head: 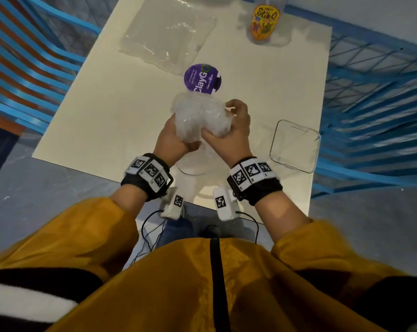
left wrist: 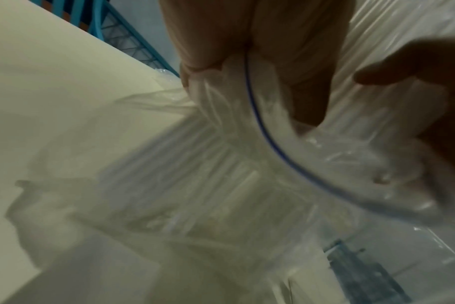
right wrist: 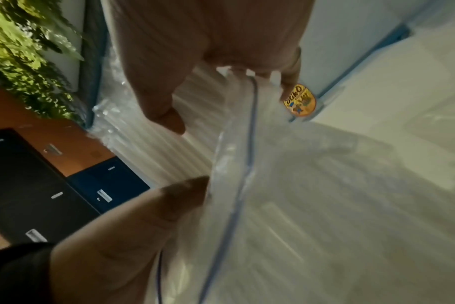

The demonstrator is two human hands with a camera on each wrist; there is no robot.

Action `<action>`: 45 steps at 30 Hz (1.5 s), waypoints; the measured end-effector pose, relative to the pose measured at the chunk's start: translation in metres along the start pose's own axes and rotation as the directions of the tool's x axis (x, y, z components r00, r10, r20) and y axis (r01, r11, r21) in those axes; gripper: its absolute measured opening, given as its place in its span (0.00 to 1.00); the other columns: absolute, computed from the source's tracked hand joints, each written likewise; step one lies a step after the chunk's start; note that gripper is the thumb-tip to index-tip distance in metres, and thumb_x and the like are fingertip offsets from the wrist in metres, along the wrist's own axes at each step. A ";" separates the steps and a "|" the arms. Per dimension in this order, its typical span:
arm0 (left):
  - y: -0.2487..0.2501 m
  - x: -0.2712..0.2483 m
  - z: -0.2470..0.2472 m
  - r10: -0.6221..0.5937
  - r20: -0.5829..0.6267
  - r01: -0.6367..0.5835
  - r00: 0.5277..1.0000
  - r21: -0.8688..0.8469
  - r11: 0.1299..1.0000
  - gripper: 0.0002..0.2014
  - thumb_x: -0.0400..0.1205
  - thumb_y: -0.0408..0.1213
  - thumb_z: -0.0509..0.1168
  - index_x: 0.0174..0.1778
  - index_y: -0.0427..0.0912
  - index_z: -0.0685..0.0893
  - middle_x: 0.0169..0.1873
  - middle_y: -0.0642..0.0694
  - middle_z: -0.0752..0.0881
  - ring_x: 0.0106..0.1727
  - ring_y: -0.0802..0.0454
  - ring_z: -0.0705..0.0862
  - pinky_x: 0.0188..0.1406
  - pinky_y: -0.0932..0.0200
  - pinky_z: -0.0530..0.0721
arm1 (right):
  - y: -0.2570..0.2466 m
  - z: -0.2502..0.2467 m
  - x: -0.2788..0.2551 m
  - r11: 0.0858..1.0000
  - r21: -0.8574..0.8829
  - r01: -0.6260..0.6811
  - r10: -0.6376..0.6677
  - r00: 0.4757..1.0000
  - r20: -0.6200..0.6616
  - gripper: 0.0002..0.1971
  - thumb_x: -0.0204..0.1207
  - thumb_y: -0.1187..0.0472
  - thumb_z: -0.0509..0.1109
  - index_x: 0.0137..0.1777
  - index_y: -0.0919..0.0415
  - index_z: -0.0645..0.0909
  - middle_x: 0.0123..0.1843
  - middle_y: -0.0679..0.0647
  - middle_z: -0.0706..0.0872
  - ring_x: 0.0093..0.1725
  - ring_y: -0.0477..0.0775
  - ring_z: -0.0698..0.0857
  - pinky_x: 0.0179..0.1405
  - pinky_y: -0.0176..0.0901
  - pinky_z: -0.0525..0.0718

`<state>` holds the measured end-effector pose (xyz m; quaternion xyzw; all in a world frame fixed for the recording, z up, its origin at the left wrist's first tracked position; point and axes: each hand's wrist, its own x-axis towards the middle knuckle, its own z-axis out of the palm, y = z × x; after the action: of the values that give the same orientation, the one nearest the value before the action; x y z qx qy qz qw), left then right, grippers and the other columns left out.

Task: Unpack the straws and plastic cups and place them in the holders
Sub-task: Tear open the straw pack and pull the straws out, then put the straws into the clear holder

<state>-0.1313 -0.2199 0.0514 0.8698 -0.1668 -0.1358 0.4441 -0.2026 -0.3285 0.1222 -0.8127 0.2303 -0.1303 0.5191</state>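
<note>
Clear, crinkled plastic fills the space between both of my hands: a transparent bag (head: pixel 201 121) held above the near middle of the cream table (head: pixel 111 111). My left hand (head: pixel 172 142) grips the bag's lower left side, fingers curled round gathered film; the left wrist view shows my fingers (left wrist: pixel 213 41) pinching a bunch of plastic beside a thin blue line (left wrist: pixel 257 121) that runs along the bag. My right hand (head: pixel 233 130) closes on the bag's right side, thumb low and fingertips over the top; the right wrist view shows my fingers (right wrist: pixel 249 61) pinching the bag's upper edge, with the same blue line (right wrist: pixel 252 131) running down from them. Ridged, stacked shapes show faintly through the film in the wrist views; whether they are cups or straws, I cannot tell. Just behind the bag stands a purple round container (head: pixel 202 79) with white lettering. A flat, clear empty wrapper (head: pixel 166 41) lies further back on the left, and an orange-and-yellow labelled jar (head: pixel 266 23) stands at the far right. A clear square holder (head: pixel 294 146) sits near my right hand, apart from it. Blue wire railing (head: pixel 370 97) borders the table.
</note>
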 end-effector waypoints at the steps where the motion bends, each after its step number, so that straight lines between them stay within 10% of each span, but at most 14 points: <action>1: 0.001 0.001 0.000 -0.014 0.004 0.014 1.000 -0.038 0.999 0.16 0.67 0.26 0.74 0.47 0.42 0.81 0.34 0.63 0.78 0.36 0.78 0.79 0.33 0.85 0.72 | -0.004 -0.007 0.001 1.000 0.027 -0.008 0.009 0.999 -0.036 0.24 0.57 0.62 0.79 0.38 0.36 0.69 0.63 0.61 0.77 0.63 0.67 0.76 0.63 0.62 0.77; 4: 0.006 0.000 0.001 -0.050 0.031 0.055 0.998 -0.168 0.984 0.26 0.61 0.31 0.80 0.53 0.43 0.81 0.46 0.52 0.86 0.46 0.64 0.84 0.44 0.72 0.80 | -0.004 -0.018 0.011 0.996 0.078 -0.046 0.053 0.995 -0.082 0.23 0.59 0.66 0.77 0.43 0.44 0.68 0.53 0.41 0.77 0.60 0.56 0.77 0.63 0.51 0.77; 9: 0.011 -0.002 0.009 -0.092 0.043 0.095 0.995 -0.072 0.993 0.40 0.53 0.50 0.82 0.61 0.44 0.78 0.55 0.44 0.85 0.56 0.47 0.84 0.55 0.46 0.85 | -0.020 -0.036 0.021 0.957 0.281 -0.078 0.092 0.995 -0.036 0.09 0.66 0.70 0.71 0.47 0.67 0.83 0.40 0.50 0.86 0.37 0.33 0.83 0.40 0.23 0.79; 21: 0.035 -0.006 0.011 -0.064 -0.039 0.063 0.997 -0.026 0.998 0.38 0.56 0.30 0.85 0.61 0.30 0.77 0.51 0.43 0.83 0.50 0.46 0.82 0.51 0.55 0.79 | -0.072 -0.144 0.018 0.778 0.619 0.106 0.058 0.969 -0.240 0.11 0.60 0.67 0.71 0.26 0.49 0.87 0.39 0.55 0.85 0.46 0.58 0.83 0.53 0.56 0.83; 25: 0.044 -0.007 0.015 -0.009 -0.058 0.010 0.998 0.013 1.000 0.37 0.56 0.25 0.84 0.61 0.24 0.76 0.50 0.31 0.85 0.50 0.40 0.84 0.50 0.56 0.77 | -0.069 -0.185 0.014 0.779 0.602 0.175 0.039 0.945 -0.325 0.13 0.62 0.69 0.71 0.25 0.47 0.86 0.38 0.53 0.83 0.47 0.57 0.82 0.51 0.53 0.81; 30: 0.047 -0.006 0.020 -0.045 -0.069 0.043 0.997 -0.034 0.998 0.37 0.58 0.25 0.83 0.62 0.30 0.75 0.49 0.38 0.84 0.49 0.48 0.79 0.52 0.57 0.75 | -0.048 -0.209 0.013 0.836 0.512 0.198 0.029 0.915 -0.402 0.14 0.67 0.76 0.70 0.30 0.57 0.78 0.27 0.39 0.85 0.33 0.36 0.83 0.44 0.39 0.82; 36: 0.046 -0.008 0.021 -0.104 -0.045 0.096 0.994 -0.161 0.982 0.31 0.59 0.23 0.82 0.53 0.42 0.75 0.45 0.46 0.84 0.52 0.46 0.82 0.52 0.56 0.77 | 0.020 -0.160 0.011 0.954 0.292 -0.062 0.153 0.942 -0.298 0.12 0.68 0.62 0.77 0.42 0.51 0.75 0.40 0.43 0.80 0.42 0.43 0.82 0.44 0.22 0.81; 37: 0.043 -0.008 0.021 -0.122 -0.036 0.114 0.992 -0.166 0.979 0.32 0.58 0.27 0.83 0.54 0.43 0.76 0.48 0.46 0.84 0.54 0.44 0.82 0.54 0.53 0.79 | 0.035 -0.151 0.012 0.972 0.218 -0.093 0.146 0.959 -0.243 0.16 0.65 0.56 0.79 0.48 0.51 0.76 0.47 0.43 0.82 0.51 0.47 0.83 0.60 0.27 0.80; 39: 0.041 -0.009 0.020 -0.168 -0.020 0.163 0.986 -0.164 0.973 0.37 0.55 0.36 0.84 0.58 0.44 0.75 0.56 0.42 0.83 0.58 0.44 0.82 0.61 0.49 0.80 | 0.063 -0.139 0.016 0.988 -0.132 -0.075 0.066 0.995 -0.071 0.35 0.57 0.46 0.81 0.65 0.54 0.75 0.69 0.47 0.75 0.78 0.52 0.67 0.83 0.55 0.42; 41: 0.034 -0.010 0.021 -0.197 -0.018 0.193 0.980 -0.131 0.972 0.43 0.51 0.47 0.82 0.63 0.43 0.75 0.62 0.39 0.81 0.62 0.43 0.81 0.64 0.48 0.80 | 0.077 -0.137 0.016 0.860 -0.507 -0.064 0.081 0.997 0.011 0.54 0.51 0.35 0.80 0.77 0.55 0.64 0.85 0.52 0.50 0.84 0.52 0.38 0.69 0.64 0.21; 45: 0.036 -0.012 0.020 -0.212 -0.017 0.209 0.977 -0.092 0.974 0.48 0.51 0.49 0.83 0.68 0.40 0.73 0.65 0.38 0.78 0.65 0.43 0.79 0.67 0.48 0.78 | 0.069 -0.153 0.010 0.798 -0.597 -0.087 0.163 0.984 0.074 0.68 0.51 0.34 0.80 0.82 0.58 0.42 0.85 0.53 0.35 0.82 0.52 0.28 0.67 0.65 0.19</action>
<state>-0.1553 -0.2489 0.0704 0.8635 -0.0615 -0.1780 0.4678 -0.2797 -0.4778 0.1251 -0.9231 0.2806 0.0319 0.2610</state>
